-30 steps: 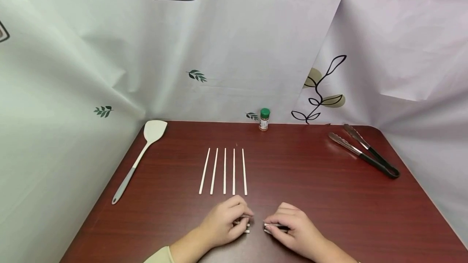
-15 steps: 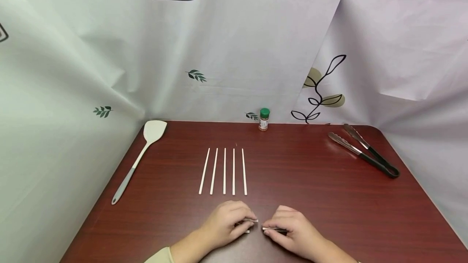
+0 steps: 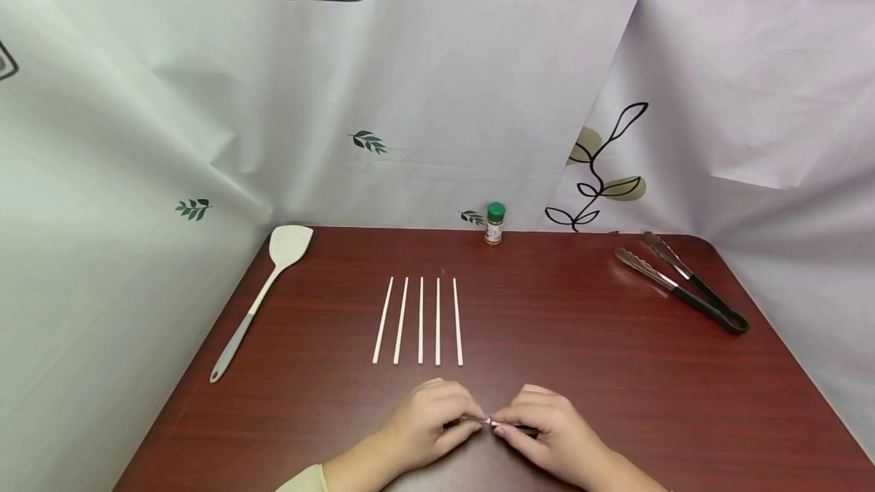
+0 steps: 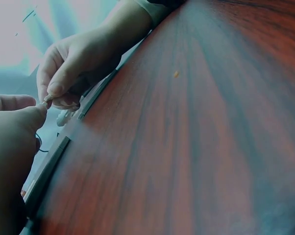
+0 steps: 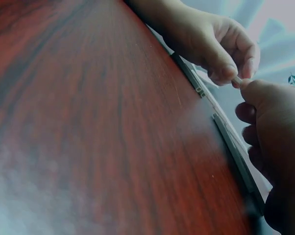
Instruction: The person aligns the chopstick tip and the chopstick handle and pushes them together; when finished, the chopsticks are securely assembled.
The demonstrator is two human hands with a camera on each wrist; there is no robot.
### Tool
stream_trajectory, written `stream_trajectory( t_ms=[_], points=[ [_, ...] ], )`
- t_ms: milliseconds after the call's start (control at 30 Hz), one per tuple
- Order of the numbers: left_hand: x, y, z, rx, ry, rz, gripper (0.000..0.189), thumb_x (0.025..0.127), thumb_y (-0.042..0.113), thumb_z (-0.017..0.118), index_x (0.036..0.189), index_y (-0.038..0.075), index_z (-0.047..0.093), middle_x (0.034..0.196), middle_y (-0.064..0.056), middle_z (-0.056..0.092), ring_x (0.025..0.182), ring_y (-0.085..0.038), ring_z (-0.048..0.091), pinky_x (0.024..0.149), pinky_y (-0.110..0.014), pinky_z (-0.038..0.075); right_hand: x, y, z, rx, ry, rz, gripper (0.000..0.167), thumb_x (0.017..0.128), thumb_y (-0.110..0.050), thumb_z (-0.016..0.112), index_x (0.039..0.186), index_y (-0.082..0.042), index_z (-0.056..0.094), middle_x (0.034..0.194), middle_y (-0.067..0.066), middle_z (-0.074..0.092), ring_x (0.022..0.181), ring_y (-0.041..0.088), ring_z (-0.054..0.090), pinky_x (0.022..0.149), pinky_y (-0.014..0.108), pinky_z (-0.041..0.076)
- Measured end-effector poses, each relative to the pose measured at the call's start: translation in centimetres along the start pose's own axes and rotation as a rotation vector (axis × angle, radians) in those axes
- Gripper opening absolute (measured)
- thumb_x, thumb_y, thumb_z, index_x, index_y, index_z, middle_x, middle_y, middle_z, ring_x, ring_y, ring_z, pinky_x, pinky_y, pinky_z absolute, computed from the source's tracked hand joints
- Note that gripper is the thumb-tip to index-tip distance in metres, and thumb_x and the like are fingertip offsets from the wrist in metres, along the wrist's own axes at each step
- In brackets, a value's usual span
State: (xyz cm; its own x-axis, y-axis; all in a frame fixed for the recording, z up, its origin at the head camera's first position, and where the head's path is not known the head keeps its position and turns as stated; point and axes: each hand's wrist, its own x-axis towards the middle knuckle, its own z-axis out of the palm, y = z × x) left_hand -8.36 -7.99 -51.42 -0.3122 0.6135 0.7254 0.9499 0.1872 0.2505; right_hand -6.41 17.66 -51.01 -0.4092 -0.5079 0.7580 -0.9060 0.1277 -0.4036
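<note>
Pale stick (image 3: 489, 421) at the desk's near edge, around 6 o'clock: both hands pinch there, left hand (image 3: 434, 420) and right hand (image 3: 547, 430) meeting fingertip to fingertip. Only a tip shows, so I cannot tell whether it is one piece or two ends touching. It is probably light, stiff and smooth, liable to roll or snap if bent; thumb and forefinger near the ends look the best hold. Something dark (image 3: 528, 430) under the right fingers is too hidden to name.

The desk (image 3: 574, 325) is glossy, reddish and wood-grained. From the hands, five white sticks (image 3: 420, 321) lie spaced at 11 o'clock, a spatula (image 3: 263, 294) at 10, tongs (image 3: 697, 296) at 2, a green-capped bottle (image 3: 494, 225) upright at 12. Beyond hangs pale printed cloth (image 3: 437, 82).
</note>
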Motion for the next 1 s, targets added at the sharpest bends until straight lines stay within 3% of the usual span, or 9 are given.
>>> stream_trajectory(
  t_ms=[733,1000],
  points=[
    [0.61,0.31,0.2,-0.081,-0.001,0.047,0.022,0.085,0.005,0.087,0.102,0.014,0.076,0.097,0.009,0.074,0.093,0.0,0.069,0.091,-0.019,0.051,-0.43,0.33,0.38,0.015,-0.009,-0.016,0.017,0.092,-0.002,0.082,0.107,-0.008,0.08,0.093,-0.003,0.076,0.081,0.003,0.064,0.076,0.011,0.049],
    [0.75,0.75,0.29,-0.06,-0.025,-0.011,0.021,0.09,0.008,0.084,0.108,0.014,0.073,0.1,0.008,0.072,0.092,0.0,0.066,0.09,-0.016,0.05,-0.08,0.01,0.8,-0.02,0.016,-0.026,0.009,0.098,-0.007,0.078,0.106,-0.007,0.08,0.093,-0.002,0.077,0.08,0.004,0.066,0.076,0.011,0.05]
  ],
)
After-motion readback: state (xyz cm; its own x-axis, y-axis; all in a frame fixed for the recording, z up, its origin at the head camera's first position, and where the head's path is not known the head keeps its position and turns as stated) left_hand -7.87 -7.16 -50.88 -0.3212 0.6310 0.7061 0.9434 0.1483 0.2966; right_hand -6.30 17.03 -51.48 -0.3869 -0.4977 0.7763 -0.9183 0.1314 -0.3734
